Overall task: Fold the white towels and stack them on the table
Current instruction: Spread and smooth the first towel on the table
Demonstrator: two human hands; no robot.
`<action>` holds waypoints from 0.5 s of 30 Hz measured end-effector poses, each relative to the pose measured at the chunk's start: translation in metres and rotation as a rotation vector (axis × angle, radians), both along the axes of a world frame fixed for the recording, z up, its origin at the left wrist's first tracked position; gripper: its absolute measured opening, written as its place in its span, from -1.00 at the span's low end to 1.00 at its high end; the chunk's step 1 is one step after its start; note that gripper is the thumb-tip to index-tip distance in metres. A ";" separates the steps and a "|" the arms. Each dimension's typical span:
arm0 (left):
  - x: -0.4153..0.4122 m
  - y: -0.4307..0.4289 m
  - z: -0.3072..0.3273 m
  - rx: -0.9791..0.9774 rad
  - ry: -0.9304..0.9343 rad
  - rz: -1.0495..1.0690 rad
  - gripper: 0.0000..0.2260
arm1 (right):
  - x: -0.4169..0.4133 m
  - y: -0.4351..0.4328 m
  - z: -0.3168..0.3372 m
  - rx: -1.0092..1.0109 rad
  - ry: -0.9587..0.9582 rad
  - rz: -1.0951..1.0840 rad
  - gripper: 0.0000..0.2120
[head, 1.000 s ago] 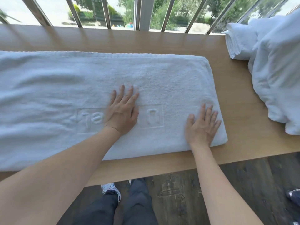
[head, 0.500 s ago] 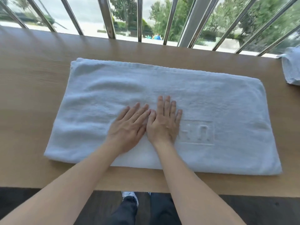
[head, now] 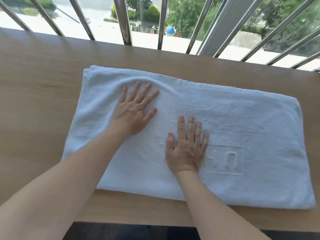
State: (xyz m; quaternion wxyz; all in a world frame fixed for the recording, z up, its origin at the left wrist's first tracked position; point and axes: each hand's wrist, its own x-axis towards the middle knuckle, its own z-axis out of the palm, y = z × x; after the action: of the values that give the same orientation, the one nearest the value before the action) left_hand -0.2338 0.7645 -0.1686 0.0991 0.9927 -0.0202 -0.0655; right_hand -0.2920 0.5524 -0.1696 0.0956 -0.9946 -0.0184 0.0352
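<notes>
Now, starting at the left of the frame, the wooden table (head: 34, 87) carries one white towel (head: 251, 122) that lies flat in the middle, already folded into a long band. Its long axis runs from the left of the frame to the right and sinks a little toward the lower right.

The left hand (head: 135, 110) lies flat on the left part of the towel. Its fingers are spread and straight; it presses and grasps nothing. A soft ridge of cloth (head: 105, 90) curves around its fingertips toward the upper left corner.

The right hand (head: 187, 148) is also flat and released, with its palm down near the front edge and close to the middle of the band. Just to its right is the embossed mark (head: 226, 158). Beyond that, the right short end is well apart from both hands.

I judge that the next fold goes across the long axis, one short end over the other. The left short end is near the left hand, so this side looks easier to lift. How many layers the band has I cannot tell, perhaps two.
</notes>
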 end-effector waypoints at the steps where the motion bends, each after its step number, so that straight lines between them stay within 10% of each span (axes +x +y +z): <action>1: 0.007 0.005 0.000 0.000 -0.003 0.013 -0.44 | 0.000 0.000 0.000 -0.003 -0.001 0.002 -0.39; 15: -0.042 -0.023 0.006 -0.082 -0.011 0.063 -0.39 | 0.009 -0.001 -0.002 0.003 -0.094 0.079 -0.30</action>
State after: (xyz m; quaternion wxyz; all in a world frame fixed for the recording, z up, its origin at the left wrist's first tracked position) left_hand -0.2761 0.7412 -0.1626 0.1415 0.9883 0.0077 -0.0562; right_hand -0.2833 0.5512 -0.1717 0.0948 -0.9935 -0.0620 -0.0079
